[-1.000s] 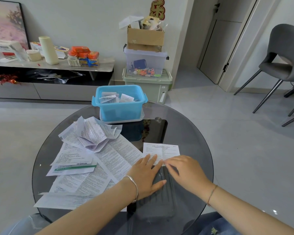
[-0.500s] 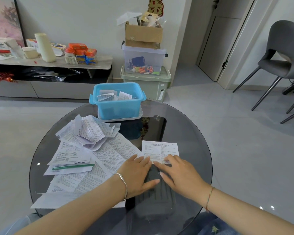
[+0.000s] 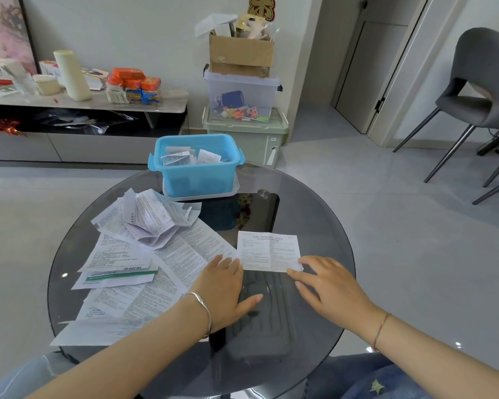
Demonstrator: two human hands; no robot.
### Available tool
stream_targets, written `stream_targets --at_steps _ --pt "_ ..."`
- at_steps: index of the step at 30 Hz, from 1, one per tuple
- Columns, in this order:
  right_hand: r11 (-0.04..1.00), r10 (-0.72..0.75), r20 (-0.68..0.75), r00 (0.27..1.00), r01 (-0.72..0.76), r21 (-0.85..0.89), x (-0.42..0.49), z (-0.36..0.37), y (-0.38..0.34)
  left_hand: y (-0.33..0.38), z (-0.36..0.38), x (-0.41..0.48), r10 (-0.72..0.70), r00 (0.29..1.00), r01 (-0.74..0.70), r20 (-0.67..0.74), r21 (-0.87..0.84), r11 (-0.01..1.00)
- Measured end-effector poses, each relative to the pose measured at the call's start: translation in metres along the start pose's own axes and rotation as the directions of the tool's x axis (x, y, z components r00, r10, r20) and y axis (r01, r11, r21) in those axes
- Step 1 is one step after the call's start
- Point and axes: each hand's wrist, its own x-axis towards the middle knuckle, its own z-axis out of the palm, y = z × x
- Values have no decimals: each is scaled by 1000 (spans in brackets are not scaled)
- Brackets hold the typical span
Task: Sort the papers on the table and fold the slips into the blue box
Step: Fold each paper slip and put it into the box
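Two changes since a second ago: your left hand (image 3: pixel 225 286) has slid to the near-left corner of the slip (image 3: pixel 268 250), your right hand (image 3: pixel 329 286) to its near-right corner, fingers straight, pressing flat, gripping nothing. Reads as a crease run out. The slip lies on the table (image 3: pixel 323 214), short of the blue box (image 3: pixel 196 180). Heading in Chinese print, too small to read.
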Motion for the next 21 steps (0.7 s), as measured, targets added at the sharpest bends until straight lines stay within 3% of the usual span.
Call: stream_targets --at_steps 5,9,12,16,19,21 --pt "992 127 40 991 -128 9 -11 -6 7 -5 7 1 18 999 -21 -50 -68 997" --pt "991 133 -13 991 -133 -8 -4 -15 4 -6 10 -1 10 998 -15 -57 -95 995" --pt "999 36 -96 995 -37 0 14 -12 -2 -3 10 -2 0 999 -4 -44 -88 996" --pt "985 -172 -5 985 172 -22 35 6 -15 -4 11 1 -4 998 -3 -58 -117 993" --pt "983 -180 24 983 181 -40 47 14 -24 -8 10 2 -15 999 7 -44 -162 987" --pt "977 -204 44 978 206 -55 53 20 -24 -8 4 3 -23 1000 21 -11 -107 994"
